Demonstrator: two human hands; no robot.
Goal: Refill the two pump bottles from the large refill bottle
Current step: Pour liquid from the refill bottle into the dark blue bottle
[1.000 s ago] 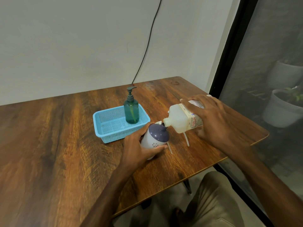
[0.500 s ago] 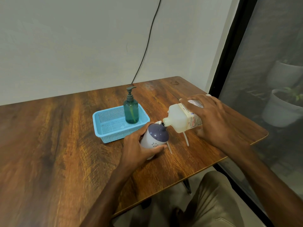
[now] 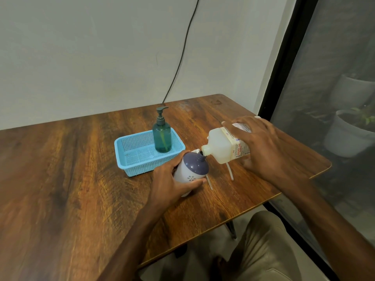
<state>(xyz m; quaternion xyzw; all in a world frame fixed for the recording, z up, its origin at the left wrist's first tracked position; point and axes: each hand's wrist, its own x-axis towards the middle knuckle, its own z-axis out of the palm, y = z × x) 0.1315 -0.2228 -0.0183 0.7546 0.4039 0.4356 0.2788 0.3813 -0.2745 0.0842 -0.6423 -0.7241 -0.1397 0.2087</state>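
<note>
Translucent and cream-tinted, the large refill bottle (image 3: 220, 148) is gripped on its side by the right hand (image 3: 263, 151), its long axis near level and its open neck pointed leftward at the mouth of the white, purple-shouldered pump bottle (image 3: 191, 170). That bottle is clasped by the left hand (image 3: 172, 183) and tilted toward the neck, the two openings meeting between the hands. A green pump bottle (image 3: 162, 136), pump fitted, is seen upright in the blue basket (image 3: 129, 157) just beyond the left hand.
</note>
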